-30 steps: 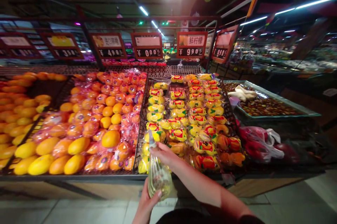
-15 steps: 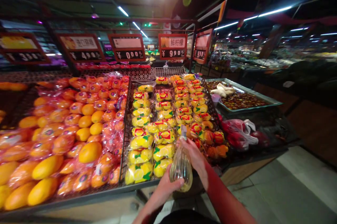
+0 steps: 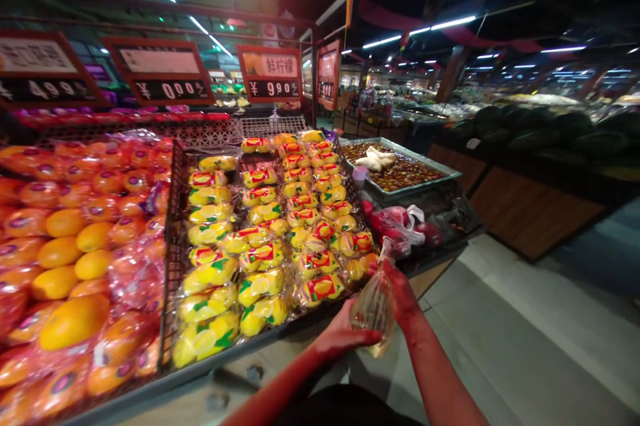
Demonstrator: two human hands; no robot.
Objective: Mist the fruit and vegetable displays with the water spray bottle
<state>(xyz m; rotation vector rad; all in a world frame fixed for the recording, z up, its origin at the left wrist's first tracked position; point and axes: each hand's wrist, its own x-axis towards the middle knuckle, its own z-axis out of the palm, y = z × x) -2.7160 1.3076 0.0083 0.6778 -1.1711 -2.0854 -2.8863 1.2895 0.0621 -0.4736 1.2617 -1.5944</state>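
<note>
My right hand [image 3: 401,289] pinches the gathered neck of a transparent plastic bag [image 3: 374,309], which holds something small and pale that I cannot make out. My left hand [image 3: 343,334] reaches under the bag from the left, with its fingers against the lower side. Both hands are just in front of the metal front edge of a display stand [image 3: 280,339]. Beyond that edge lie yellow fruits in printed red-and-green wrappers [image 3: 260,259], probably lemons, in a dark wire basket [image 3: 173,259].
Left of the basket, yellow-orange fruit in pinkish wrap [image 3: 75,323] fills the stand. A metal tray of brown produce [image 3: 395,169] and red plastic bags [image 3: 395,229] stand to the right. Price signs [image 3: 269,73] hang above; watermelons [image 3: 540,129] line the right; a tiled floor [image 3: 500,326] lies below.
The whole scene has slid left as my view turned right, bringing watermelons into sight. My hands have moved right in the picture, and the bag now tilts.
</note>
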